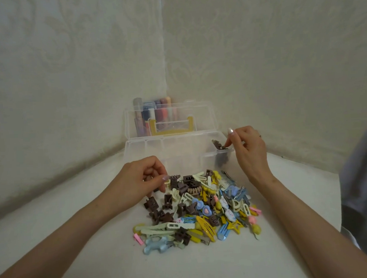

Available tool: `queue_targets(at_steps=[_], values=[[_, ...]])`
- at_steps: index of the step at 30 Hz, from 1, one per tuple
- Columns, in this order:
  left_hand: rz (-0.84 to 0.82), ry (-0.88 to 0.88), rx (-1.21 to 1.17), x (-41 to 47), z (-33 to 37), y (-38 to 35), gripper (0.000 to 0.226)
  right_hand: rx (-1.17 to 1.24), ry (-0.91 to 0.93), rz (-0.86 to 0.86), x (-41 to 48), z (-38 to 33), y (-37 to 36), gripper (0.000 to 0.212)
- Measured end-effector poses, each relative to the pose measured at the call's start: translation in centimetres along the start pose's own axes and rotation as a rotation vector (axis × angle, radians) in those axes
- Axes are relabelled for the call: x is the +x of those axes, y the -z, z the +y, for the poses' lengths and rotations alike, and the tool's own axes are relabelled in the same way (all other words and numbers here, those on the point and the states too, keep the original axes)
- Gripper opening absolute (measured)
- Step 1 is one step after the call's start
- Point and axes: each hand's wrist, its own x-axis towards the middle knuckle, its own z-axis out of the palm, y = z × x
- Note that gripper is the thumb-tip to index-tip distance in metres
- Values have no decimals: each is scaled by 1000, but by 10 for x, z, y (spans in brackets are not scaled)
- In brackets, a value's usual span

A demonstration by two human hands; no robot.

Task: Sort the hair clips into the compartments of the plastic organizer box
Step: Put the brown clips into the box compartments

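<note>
A heap of hair clips (pixel 204 206) in brown, yellow, blue, cream and pink lies on the white surface in front of the clear plastic organizer box (pixel 168 148). My left hand (pixel 142 182) is at the heap's far left edge, and its fingers pinch a small brown claw clip (pixel 174 181). My right hand (pixel 247 150) is over the box's right end compartment, pinching a brown clip (pixel 219 146) just above it. More brown clips (pixel 221 161) show through that compartment's wall.
The box's lid (pixel 198 114) stands open with a yellow handle (pixel 171 126). Behind it, several coloured tubes (pixel 153 110) stand in the wall corner. Grey fabric (pixel 365 181) hangs at the right edge.
</note>
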Motion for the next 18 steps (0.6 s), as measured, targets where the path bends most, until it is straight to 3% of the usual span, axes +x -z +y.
queue_targets(at_steps=[10, 15, 18], values=[[-319, -36, 346, -1, -7, 8, 20, 27, 91, 39, -6, -9, 3, 30], [-243, -72, 450, -2, -8, 3, 22, 53, 83, 29, -7, -11, 4, 29], [-189, -64, 393, 1, -5, 9, 19, 60, 70, 21, -8, -12, 4, 28]])
